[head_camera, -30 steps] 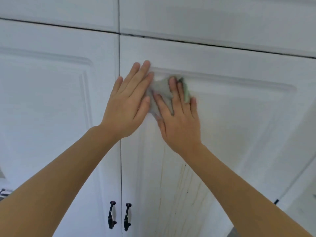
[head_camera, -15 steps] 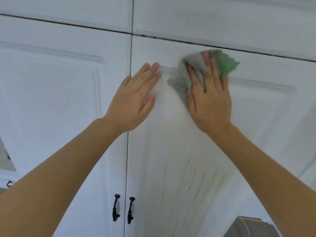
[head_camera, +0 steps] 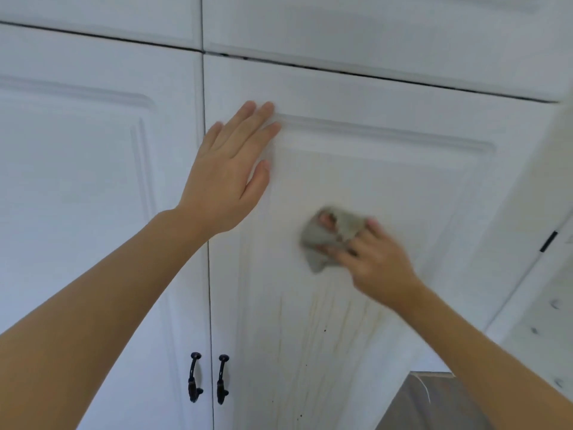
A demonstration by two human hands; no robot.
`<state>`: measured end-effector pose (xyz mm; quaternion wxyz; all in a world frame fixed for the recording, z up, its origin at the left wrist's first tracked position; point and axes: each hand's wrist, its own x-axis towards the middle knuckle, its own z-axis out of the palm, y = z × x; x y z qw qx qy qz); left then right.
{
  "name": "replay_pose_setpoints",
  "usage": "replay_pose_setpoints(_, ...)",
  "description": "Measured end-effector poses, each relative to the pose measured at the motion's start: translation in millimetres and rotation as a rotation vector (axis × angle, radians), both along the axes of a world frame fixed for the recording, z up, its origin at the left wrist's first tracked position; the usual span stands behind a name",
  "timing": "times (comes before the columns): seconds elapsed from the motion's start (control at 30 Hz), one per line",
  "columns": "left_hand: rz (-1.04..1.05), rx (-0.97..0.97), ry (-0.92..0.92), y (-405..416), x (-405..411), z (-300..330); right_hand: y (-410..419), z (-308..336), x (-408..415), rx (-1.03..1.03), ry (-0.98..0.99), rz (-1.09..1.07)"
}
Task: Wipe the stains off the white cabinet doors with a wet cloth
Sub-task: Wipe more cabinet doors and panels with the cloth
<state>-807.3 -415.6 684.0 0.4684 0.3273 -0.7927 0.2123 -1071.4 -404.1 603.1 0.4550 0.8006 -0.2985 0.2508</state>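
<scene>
Up close, crumpled grey cloth [head_camera: 333, 240]

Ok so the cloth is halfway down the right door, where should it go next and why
Probably straight down. The right hand holds the cloth mid-panel on the right door, and the brown drip streaks with dark specks lie just below it, unwiped. The left hand lies flat near the door's upper left corner and could stay put as a brace.

Grey-brown object [head_camera: 434, 405] at lower right, partly cut off; white side wall [head_camera: 533, 305] at right.
</scene>
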Motion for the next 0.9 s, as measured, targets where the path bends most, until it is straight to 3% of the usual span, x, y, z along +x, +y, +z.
replay_pose_setpoints(0.1, 0.008, -0.04, 0.0, -6, -20, -3, -11, 60, -3, -0.114, -0.352, -0.071)
replay_pose_setpoints(0.17, 0.044, -0.052, -0.006, -12, -31, -9, -24, 64, 13, -0.204, -0.593, -0.145)
replay_pose_setpoints(0.23, 0.093, -0.076, -0.023, -19, -33, -13, -33, 46, 27, -0.268, -0.697, -0.141)
replay_pose_setpoints(0.33, 0.13, -0.113, -0.052, -23, -36, -17, -28, -9, 24, -0.171, -0.516, -0.116)
replay_pose_setpoints(0.47, 0.139, -0.067, -0.003, -14, -42, -15, -3, -92, -6, 0.058, -0.054, -0.176)
replay_pose_setpoints(0.57, 0.069, -0.067, -0.032, -7, -51, -13, 12, -76, -32, 0.032, 0.047, -0.221)
replay_pose_setpoints(0.7, -0.008, -0.123, -0.053, -6, -87, -6, -1, 25, -50, -0.155, -0.412, -0.32)
replay_pose_setpoints(0.8, -0.008, -0.197, -0.136, -13, -112, -7, -19, 47, -37, -0.182, -0.852, -0.241)
replay_pose_setpoints(0.9, 0.089, -0.279, -0.178, -23, -119, -12, -21, 5, -33, -0.139, -0.894, -0.198)
